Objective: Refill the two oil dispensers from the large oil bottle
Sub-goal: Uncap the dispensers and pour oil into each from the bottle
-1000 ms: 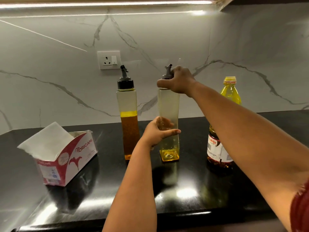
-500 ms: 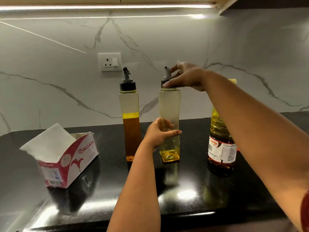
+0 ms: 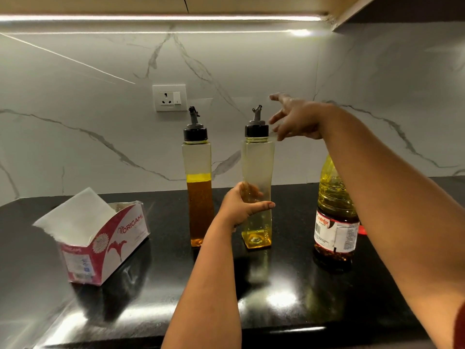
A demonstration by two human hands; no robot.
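At frame centre my left hand [image 3: 241, 207] is gripping the waist of the upright, nearly empty dispenser [image 3: 257, 187], while my right hand [image 3: 295, 119], fingers spread and holding nothing, is hovering just right of its black cap [image 3: 256, 130].

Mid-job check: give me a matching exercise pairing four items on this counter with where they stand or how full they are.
Things:
1. left dispenser
2. right dispenser
3. large oil bottle
4. tissue box

States:
A. behind the right forearm
B. about half full of amber oil
C. far left, flap open
D. nearly empty, gripped by the left hand

Pairs: 1-B, 2-D, 3-A, 4-C
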